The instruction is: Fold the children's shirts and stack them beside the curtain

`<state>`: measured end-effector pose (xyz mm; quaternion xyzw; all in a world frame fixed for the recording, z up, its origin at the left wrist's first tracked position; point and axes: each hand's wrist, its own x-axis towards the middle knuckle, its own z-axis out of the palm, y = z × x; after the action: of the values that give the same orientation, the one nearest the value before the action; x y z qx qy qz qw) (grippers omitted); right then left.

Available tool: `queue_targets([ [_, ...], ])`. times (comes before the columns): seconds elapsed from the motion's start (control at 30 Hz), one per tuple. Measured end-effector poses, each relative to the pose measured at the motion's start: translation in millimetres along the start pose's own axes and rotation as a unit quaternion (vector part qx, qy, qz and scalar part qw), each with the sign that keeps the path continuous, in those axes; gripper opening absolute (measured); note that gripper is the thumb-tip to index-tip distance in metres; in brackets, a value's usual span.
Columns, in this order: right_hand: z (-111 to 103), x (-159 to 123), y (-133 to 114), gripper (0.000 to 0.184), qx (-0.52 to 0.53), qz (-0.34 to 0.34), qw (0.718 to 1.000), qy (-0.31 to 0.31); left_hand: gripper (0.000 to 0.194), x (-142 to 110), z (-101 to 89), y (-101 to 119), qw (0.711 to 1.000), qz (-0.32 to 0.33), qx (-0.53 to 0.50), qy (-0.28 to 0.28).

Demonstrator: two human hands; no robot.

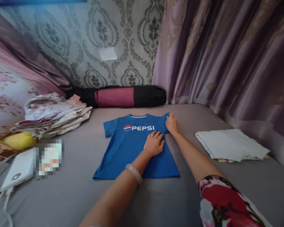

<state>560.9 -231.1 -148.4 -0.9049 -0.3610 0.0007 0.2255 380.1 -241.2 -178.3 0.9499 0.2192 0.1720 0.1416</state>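
Note:
A blue T-shirt (130, 151) with a white PEPSI print lies spread flat, front up, its collar at the far side. My left hand (154, 144) rests palm down on the shirt's chest, just below the print, with its fingers stretched out. A pale bangle (133, 174) circles that wrist. At the far right of the shirt, my right hand (171, 123) pinches the edge of the sleeve on that side. The other sleeve (110, 127) lies flat on the left.
The shirt lies on a grey sheet (71, 189). Folded white cloth (229, 144) is on the right. A pile of clothes (56, 113), a yellow item (19, 140) and a white power bank (20, 168) with cables are on the left. A black-and-pink roll bag (113, 96) lies against the wall.

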Motion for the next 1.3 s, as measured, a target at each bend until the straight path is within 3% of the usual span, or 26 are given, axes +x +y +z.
queue_targets([
  [0.17,-1,-6,2,0.035,-0.086,-0.067,0.993,-0.037,0.052,0,-1.0,6,0.999,0.009,0.027,-0.023],
  [0.37,10,2,5,0.034,-0.100,0.041,0.994,0.026,0.057,2,2.3,7,0.998,-0.003,0.024,-0.050],
  [0.5,6,13,6,0.031,-0.100,0.054,0.993,-0.011,0.058,9,-5.9,-1,0.997,-0.004,-0.040,-0.071],
  [0.57,3,13,1,0.033,-0.112,0.034,0.993,-0.013,0.050,14,-16.0,-11,0.992,-0.018,-0.098,-0.073],
  [0.63,3,7,-10,0.033,-0.123,-0.023,0.992,0.010,0.044,16,-27.6,-27,0.991,-0.059,-0.115,-0.035],
  [0.7,10,-2,-26,0.034,-0.124,-0.101,0.987,0.021,0.034,13,-38.4,-50,0.990,-0.126,-0.046,0.033],
  [0.83,34,-18,-53,0.049,-0.114,-0.195,0.972,-0.058,0.034,-5,-53.2,-103,0.965,-0.221,0.126,0.055],
  [0.93,48,-19,-60,0.059,-0.122,-0.156,0.973,-0.122,0.053,-20,-58.7,-135,0.953,-0.264,0.145,0.023],
  [1.03,53,-16,-59,0.063,-0.121,-0.101,0.979,-0.126,0.058,-27,-59.9,-150,0.955,-0.256,0.148,-0.002],
  [1.2,49,-15,-59,0.063,-0.107,-0.084,0.983,-0.125,0.060,-27,-58.4,-149,0.951,-0.259,0.168,-0.018],
  [1.3,39,-12,-58,0.063,-0.082,-0.089,0.981,-0.153,0.061,-26,-58.8,-148,0.950,-0.261,0.168,-0.025],
])
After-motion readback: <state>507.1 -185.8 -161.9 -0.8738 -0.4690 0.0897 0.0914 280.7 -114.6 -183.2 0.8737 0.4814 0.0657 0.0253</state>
